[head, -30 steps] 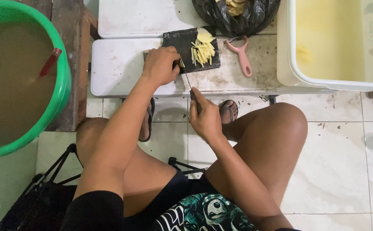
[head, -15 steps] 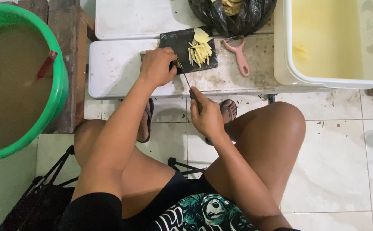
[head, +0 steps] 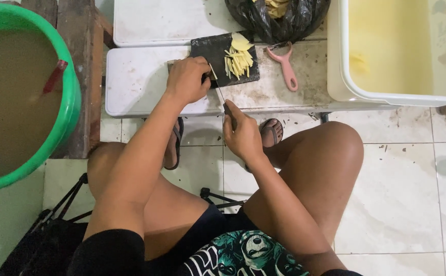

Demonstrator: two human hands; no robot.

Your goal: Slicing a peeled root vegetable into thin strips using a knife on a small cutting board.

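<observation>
My left hand (head: 187, 79) presses curled fingers onto something hidden on the dark rectangular cutting board (head: 218, 51) on the white surface (head: 141, 82), beside the pale yellow cut strips (head: 239, 60), while my right hand (head: 241, 135) grips the thin-bladed knife (head: 222, 97).

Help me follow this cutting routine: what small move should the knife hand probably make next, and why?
Probably draw the knife down for another thin slice. The right hand holds its handle with the blade reaching onto the dark cutting board, where the left hand pins a piece, mostly hidden. Yellow cut strips already lie piled beside the blade.
</observation>
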